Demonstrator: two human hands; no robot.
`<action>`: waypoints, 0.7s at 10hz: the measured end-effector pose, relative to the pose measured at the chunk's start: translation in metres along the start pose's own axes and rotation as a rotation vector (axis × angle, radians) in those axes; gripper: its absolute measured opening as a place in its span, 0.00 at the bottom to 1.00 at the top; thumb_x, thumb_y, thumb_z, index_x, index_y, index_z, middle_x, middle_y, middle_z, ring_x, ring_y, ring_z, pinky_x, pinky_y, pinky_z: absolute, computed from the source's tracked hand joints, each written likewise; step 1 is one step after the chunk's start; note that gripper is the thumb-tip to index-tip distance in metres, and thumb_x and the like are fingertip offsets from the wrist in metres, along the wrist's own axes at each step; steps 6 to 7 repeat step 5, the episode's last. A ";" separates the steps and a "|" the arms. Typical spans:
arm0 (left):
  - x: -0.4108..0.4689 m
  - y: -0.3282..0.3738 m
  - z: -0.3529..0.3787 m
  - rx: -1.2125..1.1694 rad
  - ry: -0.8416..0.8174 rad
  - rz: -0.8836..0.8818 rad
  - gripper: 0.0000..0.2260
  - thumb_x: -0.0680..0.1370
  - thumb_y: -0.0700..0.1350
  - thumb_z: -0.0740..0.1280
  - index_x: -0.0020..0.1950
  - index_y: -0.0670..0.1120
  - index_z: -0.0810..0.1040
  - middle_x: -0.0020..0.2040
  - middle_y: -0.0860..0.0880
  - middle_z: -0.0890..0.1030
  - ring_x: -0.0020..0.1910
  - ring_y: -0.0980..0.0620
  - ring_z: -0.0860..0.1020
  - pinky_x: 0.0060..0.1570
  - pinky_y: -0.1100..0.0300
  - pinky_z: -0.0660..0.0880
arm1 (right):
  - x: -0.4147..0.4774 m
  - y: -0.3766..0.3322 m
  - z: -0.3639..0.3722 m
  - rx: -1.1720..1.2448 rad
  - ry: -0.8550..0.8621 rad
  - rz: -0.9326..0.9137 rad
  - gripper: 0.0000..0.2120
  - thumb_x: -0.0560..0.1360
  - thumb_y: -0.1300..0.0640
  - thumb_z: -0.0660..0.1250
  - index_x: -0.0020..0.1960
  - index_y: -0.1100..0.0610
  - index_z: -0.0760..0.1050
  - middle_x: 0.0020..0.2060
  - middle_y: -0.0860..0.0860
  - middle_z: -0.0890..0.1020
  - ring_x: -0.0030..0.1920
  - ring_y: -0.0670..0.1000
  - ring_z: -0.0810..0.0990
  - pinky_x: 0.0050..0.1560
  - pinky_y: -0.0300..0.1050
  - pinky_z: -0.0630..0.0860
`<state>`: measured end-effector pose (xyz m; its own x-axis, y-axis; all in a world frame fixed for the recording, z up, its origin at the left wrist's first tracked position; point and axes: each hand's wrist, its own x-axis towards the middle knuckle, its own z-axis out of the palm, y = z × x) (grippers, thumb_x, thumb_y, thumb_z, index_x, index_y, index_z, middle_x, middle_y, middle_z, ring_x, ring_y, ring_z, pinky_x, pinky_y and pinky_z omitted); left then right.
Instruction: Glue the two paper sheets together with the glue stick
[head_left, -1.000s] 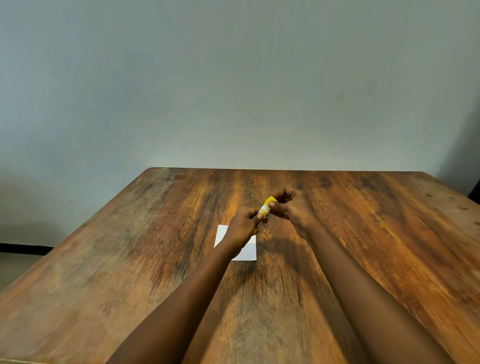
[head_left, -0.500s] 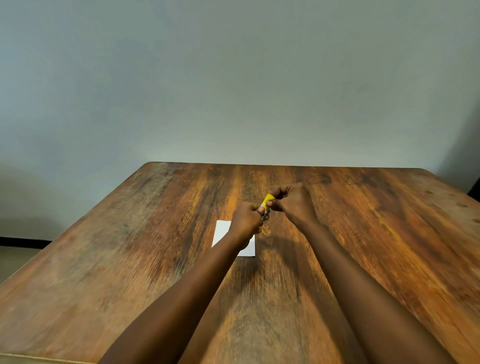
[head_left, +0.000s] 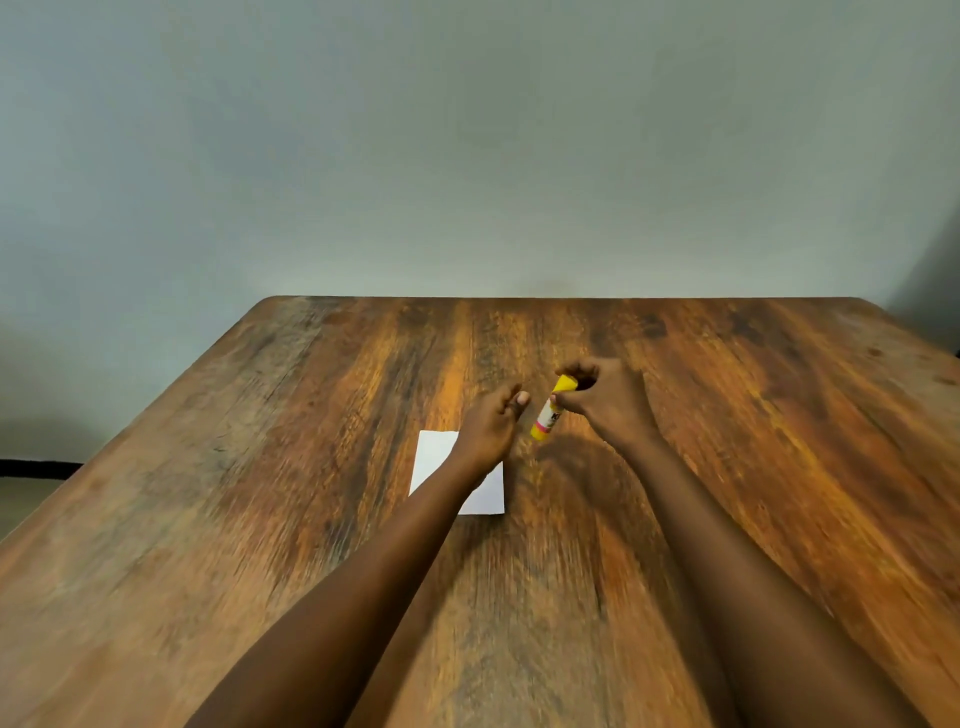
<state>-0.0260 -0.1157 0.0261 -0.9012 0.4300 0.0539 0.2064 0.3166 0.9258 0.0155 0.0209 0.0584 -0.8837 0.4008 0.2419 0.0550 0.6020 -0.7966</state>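
Observation:
A yellow glue stick (head_left: 549, 412) with a white label and pink band hangs tilted above the table, gripped near its top by my right hand (head_left: 608, 405). Just left of it is my left hand (head_left: 491, 423), apart from the stick, fingers loosely curled with nothing visible in them. A white paper sheet (head_left: 435, 457) lies flat on the wooden table (head_left: 260, 467), partly hidden under my left wrist and forearm. I see one white rectangle; whether a second sheet lies on or under it I cannot tell.
The wooden table runs to a far edge against a plain grey wall (head_left: 467, 156). Its left edge slants down toward the floor (head_left: 21, 499). Bare wood surrounds the paper on every side.
My left hand has let go of the glue stick and drawn a little left. The stick now hangs from my right hand alone, its lower end showing. The view has shifted slightly.

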 end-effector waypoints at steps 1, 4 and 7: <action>0.007 -0.005 -0.004 0.101 -0.033 -0.030 0.19 0.82 0.46 0.54 0.72 0.42 0.66 0.70 0.43 0.71 0.68 0.44 0.70 0.61 0.60 0.66 | 0.010 0.011 0.005 -0.184 -0.011 0.013 0.15 0.70 0.67 0.69 0.57 0.62 0.80 0.53 0.58 0.83 0.49 0.50 0.79 0.46 0.41 0.74; 0.024 0.006 -0.027 0.264 -0.036 -0.091 0.18 0.83 0.44 0.54 0.71 0.39 0.67 0.69 0.40 0.72 0.66 0.43 0.71 0.61 0.59 0.67 | 0.027 0.006 0.011 -0.319 -0.219 0.075 0.14 0.69 0.67 0.68 0.54 0.62 0.79 0.51 0.59 0.83 0.49 0.56 0.80 0.46 0.45 0.75; 0.026 0.008 -0.031 0.282 -0.014 -0.130 0.18 0.83 0.44 0.54 0.71 0.40 0.67 0.69 0.41 0.72 0.66 0.43 0.71 0.61 0.59 0.67 | 0.032 0.004 0.011 -0.308 -0.243 0.146 0.18 0.69 0.67 0.69 0.59 0.62 0.77 0.55 0.59 0.81 0.54 0.58 0.79 0.51 0.47 0.75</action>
